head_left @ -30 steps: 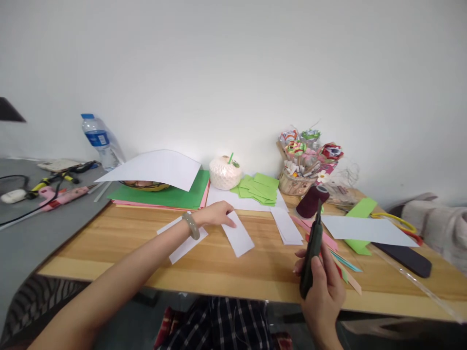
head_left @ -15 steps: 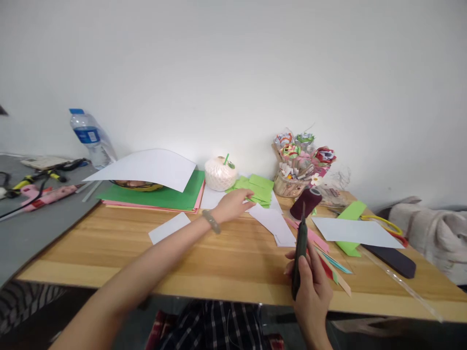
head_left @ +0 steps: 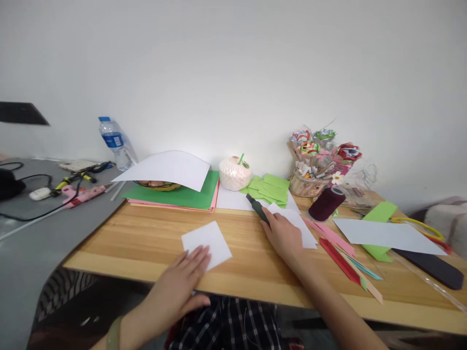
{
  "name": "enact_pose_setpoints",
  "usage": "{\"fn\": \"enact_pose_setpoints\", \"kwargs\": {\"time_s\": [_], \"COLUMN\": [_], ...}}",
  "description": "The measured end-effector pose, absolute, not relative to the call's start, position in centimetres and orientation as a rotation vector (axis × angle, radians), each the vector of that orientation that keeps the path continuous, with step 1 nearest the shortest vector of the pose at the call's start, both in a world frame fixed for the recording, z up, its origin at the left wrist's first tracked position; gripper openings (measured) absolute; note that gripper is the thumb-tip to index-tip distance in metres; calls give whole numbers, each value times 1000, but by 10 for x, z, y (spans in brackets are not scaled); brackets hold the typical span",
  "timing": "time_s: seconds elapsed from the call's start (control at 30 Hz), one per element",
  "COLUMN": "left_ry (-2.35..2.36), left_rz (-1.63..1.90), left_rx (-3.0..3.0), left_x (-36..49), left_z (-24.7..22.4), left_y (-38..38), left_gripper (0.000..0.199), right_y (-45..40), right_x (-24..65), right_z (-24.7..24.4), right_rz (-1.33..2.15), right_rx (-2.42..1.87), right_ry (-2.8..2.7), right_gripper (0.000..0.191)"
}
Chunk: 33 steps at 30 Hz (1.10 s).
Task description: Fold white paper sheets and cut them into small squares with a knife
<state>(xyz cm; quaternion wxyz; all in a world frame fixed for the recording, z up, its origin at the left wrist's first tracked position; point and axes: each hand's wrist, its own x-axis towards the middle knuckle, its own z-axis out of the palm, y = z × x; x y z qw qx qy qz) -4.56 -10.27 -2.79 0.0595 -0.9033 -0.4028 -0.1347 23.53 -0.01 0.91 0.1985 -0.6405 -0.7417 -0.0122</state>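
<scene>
My left hand (head_left: 186,279) lies with its fingers stretched out on the lower corner of a white paper square (head_left: 209,243), near the table's front edge. Farther back, my right hand (head_left: 284,238) is closed on the rear end of a dark green utility knife (head_left: 257,208), whose other end points away to the left. Beneath that hand and beside it are white paper pieces (head_left: 302,228). Just beyond the knife lies a pile of light green paper pieces (head_left: 272,187). Whether the knife's blade is out I cannot tell.
Green card sheets (head_left: 204,197) carry a basket (head_left: 156,185) under a white sheet (head_left: 168,167). Behind stand a white textured pot (head_left: 233,175) and a basket of paper flowers (head_left: 310,184). Right are a maroon thread spool (head_left: 326,204) and paper strips (head_left: 337,260); left, a glue gun (head_left: 85,194) and bottle (head_left: 115,143).
My left hand has come back from the paper piles to the front edge and rests on a white square. My right hand has moved forward and left with the knife. The view has shifted left.
</scene>
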Motion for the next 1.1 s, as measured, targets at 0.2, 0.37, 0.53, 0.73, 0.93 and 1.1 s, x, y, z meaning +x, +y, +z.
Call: {"fn": "enact_pose_setpoints", "kwargs": {"time_s": [0.2, 0.37, 0.53, 0.73, 0.93, 1.1], "left_ry": [-1055, -1103, -1350, -1649, -2069, -2346], "left_rz": [-607, -1009, -1374, -1358, -1330, -1314], "left_rx": [-2942, -3061, -2921, -2587, -2549, -2529], "left_x": [-20, -16, -9, -5, -2, 4], "left_z": [-23, -12, -7, -13, -16, -15], "left_y": [-109, -107, -101, -94, -93, -93], "left_gripper": [43, 23, 20, 20, 17, 26], "right_y": [12, -57, -95, -97, -101, -104], "right_x": [220, 221, 228, 214, 198, 195], "right_z": [19, 26, 15, -9, -21, -28], "right_rz": [-111, 157, 593, 531, 532, 394], "right_rx": [-1609, -1144, -1049, -1367, -1685, -1815], "right_ry": [-2271, -2621, -2480, -2015, -1732, -1682], "right_gripper": [39, 50, 57, 28, 45, 47]}}
